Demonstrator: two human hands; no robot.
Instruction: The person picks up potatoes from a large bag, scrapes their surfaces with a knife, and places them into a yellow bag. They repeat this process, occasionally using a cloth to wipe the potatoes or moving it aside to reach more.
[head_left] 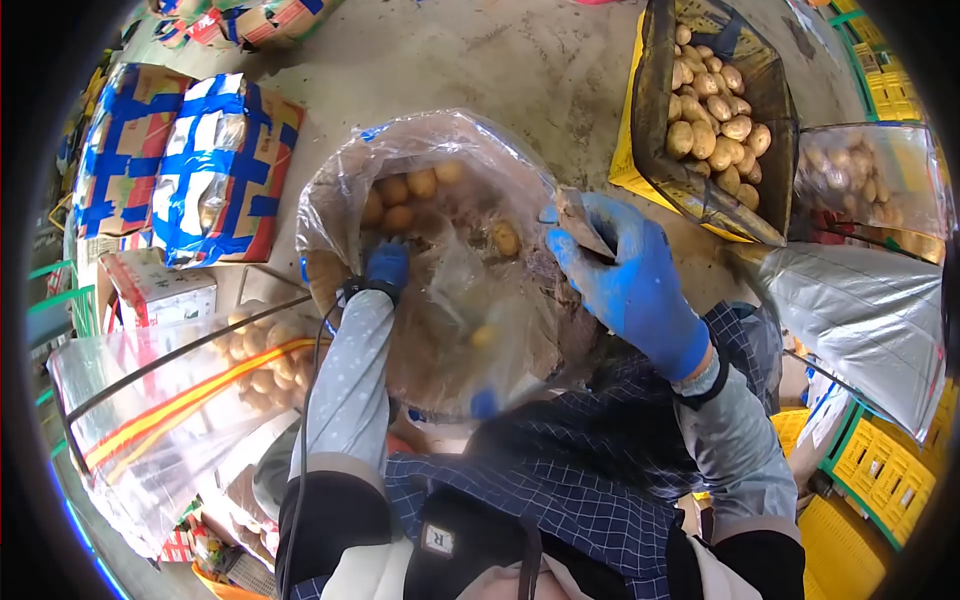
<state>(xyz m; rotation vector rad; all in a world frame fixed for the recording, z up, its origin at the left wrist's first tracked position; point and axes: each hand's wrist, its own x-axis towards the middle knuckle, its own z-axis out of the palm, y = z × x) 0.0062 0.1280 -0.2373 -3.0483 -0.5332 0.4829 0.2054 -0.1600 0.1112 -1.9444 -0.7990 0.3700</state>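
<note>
A large container [330,205] lined with clear plastic stands in front of me, with several potatoes [422,183] gathered at its far left and a single potato [505,238] to the right. Inside it, near the potatoes on the left, is my left hand [388,265] in a blue glove; its fingers are partly hidden, and I cannot make out whether they hold anything. My right hand [630,275], also gloved in blue, is closed at the container's right rim on a brownish, dirty piece [582,225] that looks like a fold of the liner.
A yellow crate [622,165] with a dark liner holds several potatoes at the upper right. Taped boxes [215,170] stand at the left. Clear bags of potatoes [265,365] flank me on the left and right [845,172]. Yellow crates [885,460] are at the lower right.
</note>
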